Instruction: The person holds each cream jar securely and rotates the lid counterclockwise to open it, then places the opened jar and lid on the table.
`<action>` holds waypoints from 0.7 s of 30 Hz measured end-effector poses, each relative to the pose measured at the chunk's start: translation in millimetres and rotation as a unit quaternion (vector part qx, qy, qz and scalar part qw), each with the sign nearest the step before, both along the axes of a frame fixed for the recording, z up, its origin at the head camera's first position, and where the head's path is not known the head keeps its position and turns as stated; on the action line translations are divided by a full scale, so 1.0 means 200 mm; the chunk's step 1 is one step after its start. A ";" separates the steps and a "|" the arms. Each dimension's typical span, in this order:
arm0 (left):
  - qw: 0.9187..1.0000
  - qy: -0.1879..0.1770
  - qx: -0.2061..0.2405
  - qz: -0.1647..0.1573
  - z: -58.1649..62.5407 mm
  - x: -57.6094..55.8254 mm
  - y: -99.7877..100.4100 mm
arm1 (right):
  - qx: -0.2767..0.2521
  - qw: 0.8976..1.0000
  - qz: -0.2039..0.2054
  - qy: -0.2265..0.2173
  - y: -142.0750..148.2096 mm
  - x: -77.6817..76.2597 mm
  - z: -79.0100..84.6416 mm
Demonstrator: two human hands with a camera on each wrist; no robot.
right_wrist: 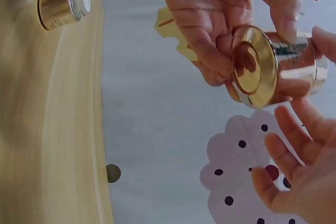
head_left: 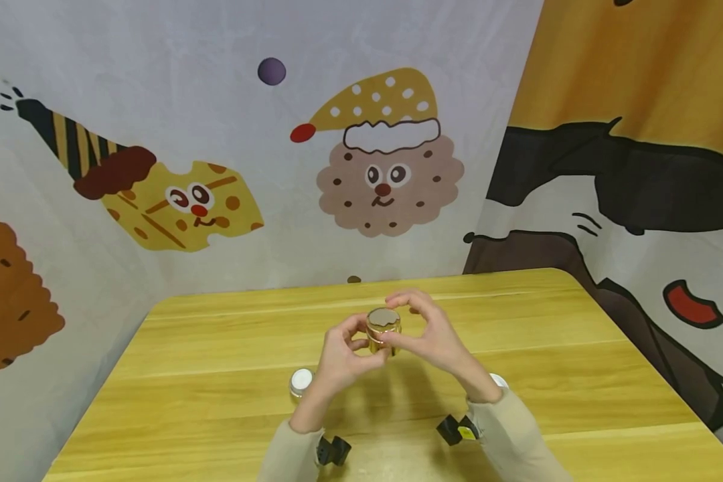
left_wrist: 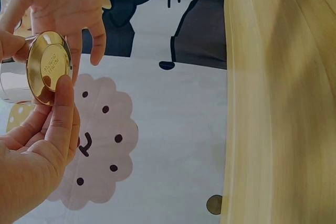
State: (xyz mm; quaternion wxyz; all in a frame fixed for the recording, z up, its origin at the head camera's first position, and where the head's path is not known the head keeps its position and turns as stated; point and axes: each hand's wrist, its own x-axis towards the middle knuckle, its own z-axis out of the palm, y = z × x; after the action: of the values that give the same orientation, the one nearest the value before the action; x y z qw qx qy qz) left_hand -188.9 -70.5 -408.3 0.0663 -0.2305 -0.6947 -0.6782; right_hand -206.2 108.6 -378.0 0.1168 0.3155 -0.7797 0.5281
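Over the table, both hands hold a shiny gold cosmetic jar (head_left: 383, 341) upright, its lid (head_left: 383, 317) on top. My left hand (head_left: 345, 358) grips the jar's body from the left, thumb in front and fingers round the back. From the right, my right hand (head_left: 436, 338) has its thumb against the lid's near side and its index finger at the far edge; the other fingers (right_wrist: 270, 148) are spread away. Stamped print shows on the jar's gold base (left_wrist: 52, 66) in the left wrist view.
A second gold jar with a white top (head_left: 302, 380) stands on the wooden table (head_left: 217, 361), near my left wrist. A white round thing (head_left: 499, 380) is partly hidden behind the right wrist. Behind the table hangs a cartoon-printed cloth (head_left: 277, 201).
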 end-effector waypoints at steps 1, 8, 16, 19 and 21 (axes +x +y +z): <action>1.000 -0.002 -0.001 0.001 0.00 0.00 0.00 | 0.001 1.000 0.011 0.004 0.01 0.00 0.00; 1.000 -0.011 -0.006 0.004 -0.01 0.00 0.00 | 0.012 0.997 0.072 0.010 0.02 0.00 -0.01; 1.000 -0.007 -0.003 0.003 -0.02 -0.01 -0.01 | 0.019 0.999 -0.004 -0.038 0.00 0.00 -0.01; 1.000 -0.001 -0.002 0.002 -0.02 -0.01 -0.01 | 0.011 0.999 -0.006 -0.037 -0.01 0.00 -0.01; 1.000 0.000 -0.001 0.001 -0.02 -0.01 -0.01 | 0.008 1.000 0.000 -0.030 -0.01 0.00 -0.01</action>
State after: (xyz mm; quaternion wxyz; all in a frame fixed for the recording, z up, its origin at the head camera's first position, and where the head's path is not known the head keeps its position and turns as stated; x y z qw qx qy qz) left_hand -191.4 -72.6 -413.0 0.0661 -0.2298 -0.6957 -0.6774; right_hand -205.9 106.3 -380.0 0.0908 0.3008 -0.7871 0.5308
